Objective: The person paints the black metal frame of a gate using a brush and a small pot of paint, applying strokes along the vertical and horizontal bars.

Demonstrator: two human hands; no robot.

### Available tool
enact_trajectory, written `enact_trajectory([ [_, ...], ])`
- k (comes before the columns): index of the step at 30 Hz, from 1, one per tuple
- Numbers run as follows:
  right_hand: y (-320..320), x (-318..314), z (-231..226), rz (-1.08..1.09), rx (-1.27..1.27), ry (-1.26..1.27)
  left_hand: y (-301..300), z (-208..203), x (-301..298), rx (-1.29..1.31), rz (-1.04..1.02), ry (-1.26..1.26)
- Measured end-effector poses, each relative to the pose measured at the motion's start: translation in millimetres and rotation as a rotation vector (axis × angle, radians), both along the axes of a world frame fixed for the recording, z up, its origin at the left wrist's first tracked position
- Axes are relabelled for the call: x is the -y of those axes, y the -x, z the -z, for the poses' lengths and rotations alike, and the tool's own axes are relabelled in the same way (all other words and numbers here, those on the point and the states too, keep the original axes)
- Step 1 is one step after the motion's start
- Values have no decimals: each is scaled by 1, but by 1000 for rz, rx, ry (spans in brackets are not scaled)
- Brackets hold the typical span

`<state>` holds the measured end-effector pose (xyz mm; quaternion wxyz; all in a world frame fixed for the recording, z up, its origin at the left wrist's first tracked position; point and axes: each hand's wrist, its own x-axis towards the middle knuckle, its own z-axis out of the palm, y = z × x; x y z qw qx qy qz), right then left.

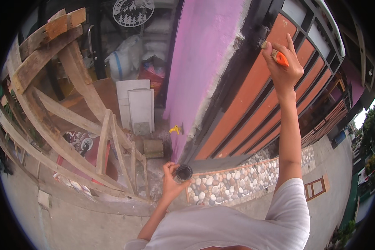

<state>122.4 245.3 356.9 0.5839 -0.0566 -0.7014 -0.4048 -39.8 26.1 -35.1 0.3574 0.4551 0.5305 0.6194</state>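
Note:
Raised high at the upper right, my right hand (285, 68) is closed round a paintbrush (280, 58) with an orange handle. Its bristles meet the black frame (254, 41) beside the orange-slatted gate (237, 125). My index finger points up off the handle. Lower down near the middle, my left hand (173, 183) grips a small round cup (183, 172) with dark contents, probably black paint. A pink wall (204, 54) with a rough grey edge stands left of the black frame.
Wooden scaffolding (87, 100) fills the left side. White boards (141, 110) and a block (153, 148) stand behind it. A yellow tap (175, 129) juts from the pink wall. A pebbled strip (237, 179) runs below the gate. A small wooden frame (316, 188) lies on the pavement.

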Motion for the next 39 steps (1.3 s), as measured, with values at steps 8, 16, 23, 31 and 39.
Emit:
enact_trajectory([
  [8,9,3,-7,-48,-49,-28,3,5,1,10,-26,-9],
  [16,-12,16,-3,61,-62,-11,4,6,3,35,-36,3],
  [23,-13,9,-6,23,-29,88,2,1,-4,3,-35,-18],
  [31,-12,9,-25,-21,-36,38,0,3,-8,-26,-28,2],
  [39,-2,19,-68,187,215,34,-4,2,-5,46,-21,46],
])
